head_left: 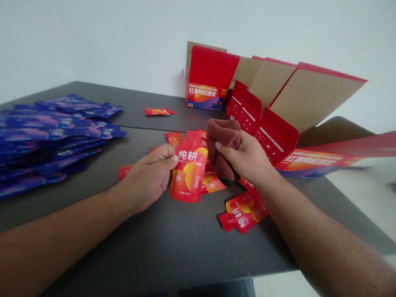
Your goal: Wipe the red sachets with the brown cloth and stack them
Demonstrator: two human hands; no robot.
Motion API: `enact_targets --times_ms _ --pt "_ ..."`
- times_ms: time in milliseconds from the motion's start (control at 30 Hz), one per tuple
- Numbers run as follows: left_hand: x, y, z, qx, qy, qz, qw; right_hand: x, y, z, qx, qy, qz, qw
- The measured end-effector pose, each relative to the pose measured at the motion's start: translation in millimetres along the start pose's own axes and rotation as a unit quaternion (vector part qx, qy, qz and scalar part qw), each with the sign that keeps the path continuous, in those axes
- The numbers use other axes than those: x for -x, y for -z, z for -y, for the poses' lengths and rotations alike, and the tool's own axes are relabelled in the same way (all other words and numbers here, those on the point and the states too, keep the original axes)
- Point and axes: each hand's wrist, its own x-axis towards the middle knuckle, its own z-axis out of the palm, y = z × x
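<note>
At the left of the desk (pixel 148 247), a broad heap of purple-blue pouches (pixel 62 132) is piled in overlapping layers. Just beyond its right side, near the back, a single red pouch (pixel 158 111) is laid flat, apart from the others. By the left hand (pixel 150 175), a red spouted pouch (pixel 188 175) with white lettering and orange fruit print is held up above the desk, its spout pointed upward; its left edge is pinched between thumb and curled fingers. Behind it, more red pouches (pixel 213 183) are scattered, partly hidden by the hands. At the back, a red carton (pixel 213 70), printed in front with orange and blue, is stood with its lid raised. Nearer, a folded brown cloth (pixel 222 140) is gripped by the right hand (pixel 249 154), the fingers clamped on it, just beside the held pouch. Below that hand, a tilted red pouch (pixel 244 210) is left lying with its spout directed to the lower left. Farther right, open cartons (pixel 318 95) are lined up, brown inner flaps exposed.
</note>
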Motion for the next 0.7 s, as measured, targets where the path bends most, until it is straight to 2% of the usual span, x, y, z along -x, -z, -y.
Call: enact_targets --times_ms 100,167,233,333,433,600,700 --pt "0 -4.2 -9 0.038 0.053 -0.008 0.998 0 -2 -3 -0.152 -0.036 0.017 0.988" --pt "0 2.1 -11 0.063 0.128 0.03 0.989 3 -3 -2 -0.209 -0.041 0.038 0.976" --pt "-1 11.8 -9 0.112 0.191 0.094 0.971 8 -4 1 -0.23 -0.033 0.082 0.969" --pt "-1 23.8 -2 0.18 0.252 0.183 0.933 15 -6 4 -0.218 -0.019 0.175 0.96" --pt "0 29.1 6 0.193 0.305 0.223 0.906 18 -9 6 -0.212 -0.007 0.228 0.95" --pt "0 30.1 12 0.183 0.32 0.222 0.902 22 -13 10 -0.223 -0.018 0.216 0.95" --pt "1 24.4 10 0.14 0.274 0.206 0.929 22 -11 13 -0.237 -0.031 0.217 0.946"
